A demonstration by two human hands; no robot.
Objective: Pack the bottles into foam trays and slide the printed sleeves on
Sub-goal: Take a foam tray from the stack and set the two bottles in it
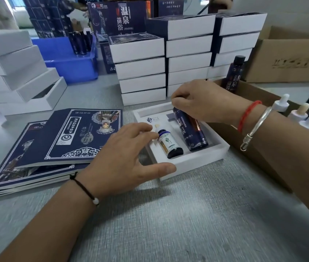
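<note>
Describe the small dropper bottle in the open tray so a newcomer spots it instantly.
Find the white foam tray at table centre. Two bottles lie in it; the dropper bottle is the left one. It is shorter, with a pale label, unlike the tall navy bottle beside it.

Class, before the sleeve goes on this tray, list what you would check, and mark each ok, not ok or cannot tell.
1. Dropper bottle lies in its slot: ok.
2. Tall bottle fully seated: not ok, its top is raised, held by the right hand.
3. Tray steadied: ok, the left hand rests at its near-left corner.
4. Sleeves within reach: ok, stacked left of the tray.
5. Caps tight: cannot tell.
</note>
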